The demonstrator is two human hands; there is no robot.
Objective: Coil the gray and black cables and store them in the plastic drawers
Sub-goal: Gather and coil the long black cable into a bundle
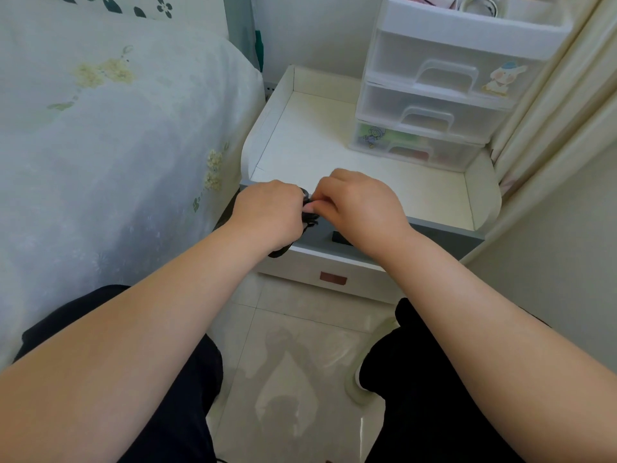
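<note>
Black cable [309, 208] bunched at worktop [334, 155] near edge. Left hand [270, 212] grips the coil; right hand [357, 205] pinches a strand. Light, limp, springy: likely hold across all loops.

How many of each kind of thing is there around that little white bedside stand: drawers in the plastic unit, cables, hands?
Clear plastic drawers in the plastic unit: 3 (top, middle, bottom), all closed
Black cable: 1, held between the left hand and right hand
Hands: 2
Gray cable: 0 visible
Total: 6
</note>
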